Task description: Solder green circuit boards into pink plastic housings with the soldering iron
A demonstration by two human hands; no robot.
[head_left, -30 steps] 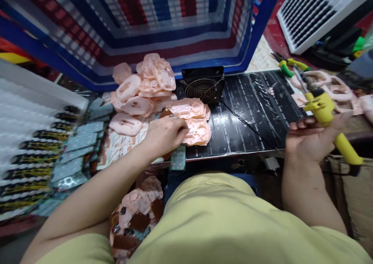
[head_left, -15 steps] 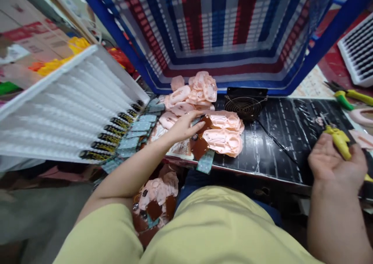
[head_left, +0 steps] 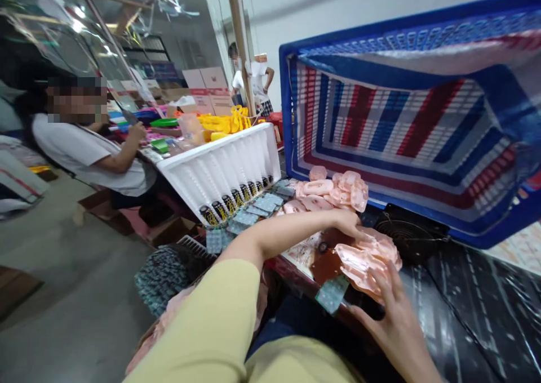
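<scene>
My left hand reaches over the far side of a stack of pale pink moulded plastic shells, its fingers stretched out and partly hidden among them. At the near right side of the same stack, my right hand has its fingers spread, the fingertips touching or just over the shells. Beside the stack lie brown circuit boards with a small round dark part. A green circuit board sticks out over the table's front edge. More pink shells are heaped behind my left arm.
A blue basket with a striped lining leans behind the shells. A small black fan and its cable sit to the right. On the left are a white foam tray and several green boards. Two people are farther off.
The view has swung left. My right hand has let go of the yellow-handled tool and come over to the pink shells. My left hand has moved from the brown boards onto the stack.
</scene>
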